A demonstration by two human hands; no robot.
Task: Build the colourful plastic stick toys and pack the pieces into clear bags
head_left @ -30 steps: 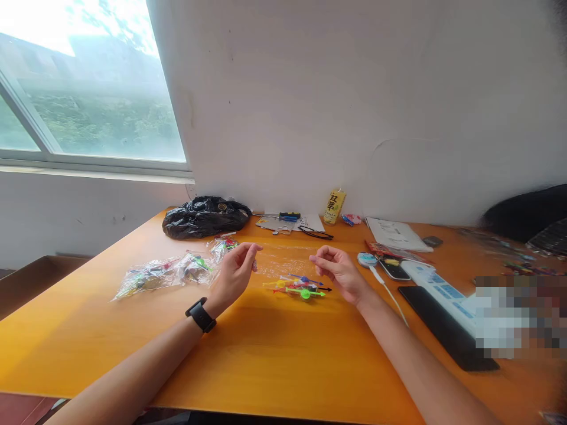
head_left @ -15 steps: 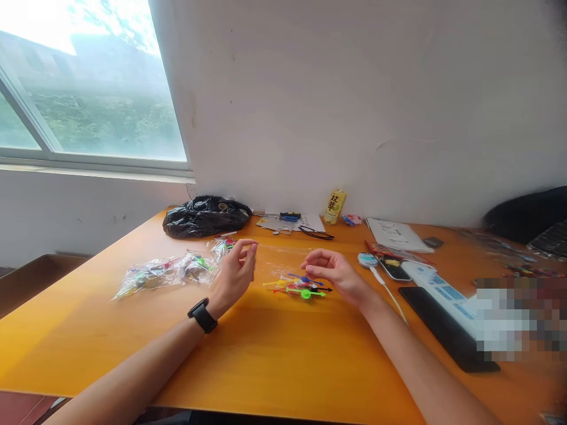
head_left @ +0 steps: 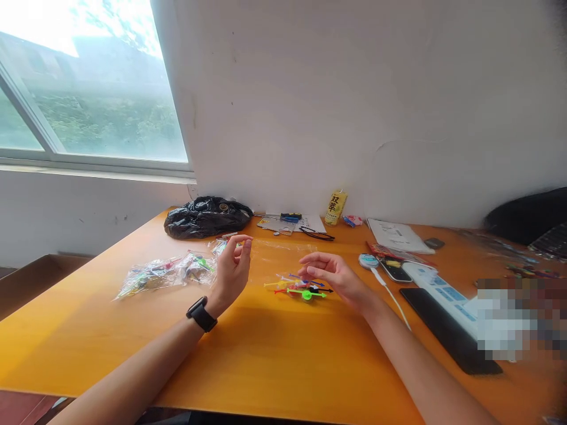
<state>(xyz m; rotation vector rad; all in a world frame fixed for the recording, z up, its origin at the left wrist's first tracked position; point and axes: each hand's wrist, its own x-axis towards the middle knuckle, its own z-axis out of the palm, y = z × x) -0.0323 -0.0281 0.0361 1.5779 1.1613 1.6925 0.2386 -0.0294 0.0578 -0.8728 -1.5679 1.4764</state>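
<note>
the left hand [head_left: 233,268] is partly curled, thumb and forefinger brought close together at the near edge of some clear plastic film [head_left: 283,252], though i cannot tell whether they grip it. the film spreads out between the two hands. the right hand [head_left: 330,273] is about half open, its fingers loosely bent and the thumb apart from the forefinger, with nothing visibly held. just below and beside its fingertips lies a small heap of arrow-shaped plastic pieces [head_left: 306,294] (green in front, with red, yellow, blue and black among the rest); whether the fingertips touch them, i cannot tell. to the left of the left hand are clear bags of colourful parts [head_left: 163,274], and beyond it a black plastic bag [head_left: 206,218]. to the right of the right hand lies a phone [head_left: 396,270].
</note>
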